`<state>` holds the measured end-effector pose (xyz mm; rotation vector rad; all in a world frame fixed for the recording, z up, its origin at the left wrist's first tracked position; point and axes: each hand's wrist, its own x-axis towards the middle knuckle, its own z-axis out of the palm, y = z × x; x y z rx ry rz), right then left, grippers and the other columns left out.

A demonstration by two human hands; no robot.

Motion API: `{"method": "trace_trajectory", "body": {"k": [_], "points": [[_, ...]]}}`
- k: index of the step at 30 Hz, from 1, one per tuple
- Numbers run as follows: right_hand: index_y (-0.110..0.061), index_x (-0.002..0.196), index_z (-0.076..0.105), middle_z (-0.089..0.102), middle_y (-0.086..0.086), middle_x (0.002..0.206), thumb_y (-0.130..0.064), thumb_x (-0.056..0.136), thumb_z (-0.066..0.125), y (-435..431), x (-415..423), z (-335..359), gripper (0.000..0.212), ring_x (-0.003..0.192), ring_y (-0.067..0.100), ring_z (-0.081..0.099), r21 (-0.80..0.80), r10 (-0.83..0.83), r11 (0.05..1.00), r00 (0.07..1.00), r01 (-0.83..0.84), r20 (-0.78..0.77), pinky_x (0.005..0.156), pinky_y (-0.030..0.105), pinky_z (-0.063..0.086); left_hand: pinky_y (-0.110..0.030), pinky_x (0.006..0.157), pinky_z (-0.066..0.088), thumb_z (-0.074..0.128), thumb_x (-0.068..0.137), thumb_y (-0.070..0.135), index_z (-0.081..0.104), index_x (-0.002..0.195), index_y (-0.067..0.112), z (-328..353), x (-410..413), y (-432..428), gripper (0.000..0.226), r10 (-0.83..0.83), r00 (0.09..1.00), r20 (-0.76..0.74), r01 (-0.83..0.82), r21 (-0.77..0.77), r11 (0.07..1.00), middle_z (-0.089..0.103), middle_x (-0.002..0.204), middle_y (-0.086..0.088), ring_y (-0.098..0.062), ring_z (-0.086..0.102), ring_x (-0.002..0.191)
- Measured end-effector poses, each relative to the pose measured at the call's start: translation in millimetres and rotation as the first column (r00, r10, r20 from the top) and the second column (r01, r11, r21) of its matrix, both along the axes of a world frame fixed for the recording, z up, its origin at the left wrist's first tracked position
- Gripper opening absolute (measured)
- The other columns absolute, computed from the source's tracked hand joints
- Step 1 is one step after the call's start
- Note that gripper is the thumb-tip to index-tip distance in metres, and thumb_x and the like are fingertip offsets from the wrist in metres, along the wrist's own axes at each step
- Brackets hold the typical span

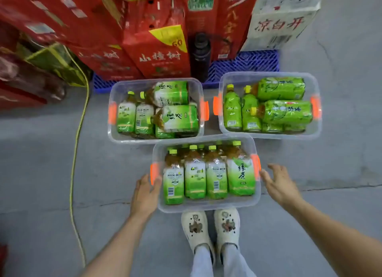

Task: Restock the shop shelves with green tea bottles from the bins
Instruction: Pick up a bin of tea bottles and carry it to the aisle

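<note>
Red cartons (pixel 161 55) cropped at top.

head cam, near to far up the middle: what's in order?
White clogs → nearest clear plastic bin of green tea bottles → far-left clear bin → blue plastic pallet → red cartons

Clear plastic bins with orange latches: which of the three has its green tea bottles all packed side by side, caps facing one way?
The nearest clear bin, between the left hand and right hand. The two farther bins hold crisscrossed bottles.
</note>
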<state>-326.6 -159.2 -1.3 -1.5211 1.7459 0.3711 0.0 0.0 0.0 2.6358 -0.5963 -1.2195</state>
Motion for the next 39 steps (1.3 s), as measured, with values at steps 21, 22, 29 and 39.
{"method": "trace_trajectory", "body": {"k": [21, 22, 29, 39], "points": [[-0.031, 0.118, 0.05, 0.058, 0.002, 0.1, -0.085, 0.063, 0.063, -4, 1, -147, 0.078, 0.087, 0.015, 0.059, 0.048, -0.399, 0.914, 0.871, 0.403, 0.286, 0.065, 0.029, 0.044, -0.034, 0.08, 0.048, 0.078, 0.046, 0.079, 0.039, 0.118, 0.03, -148, 9, -4, 0.095, 0.292, 0.949, -0.115, -0.302, -0.082, 0.95, 0.053, 0.101, 0.004, -0.021, 0.057, 0.096], [-0.034, 0.118, 0.051, 0.06, 0.004, 0.1, -0.084, 0.061, 0.067, -6, 0, -146, 0.077, 0.09, 0.018, 0.061, 0.056, -0.377, 0.924, 0.883, 0.377, 0.278, 0.067, 0.03, 0.046, -0.035, 0.081, 0.047, 0.08, 0.05, 0.074, 0.038, 0.119, 0.028, -148, 9, -4, 0.093, 0.282, 0.955, -0.091, -0.289, -0.072, 0.955, 0.053, 0.104, 0.003, -0.022, 0.056, 0.097], [-0.019, 0.123, 0.059, 0.054, 0.01, 0.085, -0.076, 0.064, 0.068, -14, 5, -136, 0.082, 0.076, 0.024, 0.057, 0.099, -0.33, 0.944, 0.912, 0.315, 0.242, 0.075, 0.037, 0.051, -0.045, 0.093, 0.047, 0.081, 0.06, 0.069, 0.036, 0.132, 0.012, -138, 8, -4, 0.102, 0.278, 0.959, -0.056, -0.276, 0.051, 0.96, 0.054, 0.116, -0.008, -0.034, 0.056, 0.11], [-0.015, 0.1, 0.052, 0.058, 0.003, 0.088, -0.085, 0.06, 0.059, 18, 8, -55, 0.081, 0.078, 0.024, 0.057, -0.096, -0.287, 0.953, 0.958, 0.287, 0.007, 0.065, 0.038, 0.045, -0.042, 0.087, 0.047, 0.068, 0.057, 0.086, 0.044, 0.126, 0.016, -55, -18, 40, 0.102, 0.28, 0.957, 0.08, -0.289, 0.172, 0.942, 0.063, 0.125, -0.011, -0.035, 0.061, 0.116]]}}
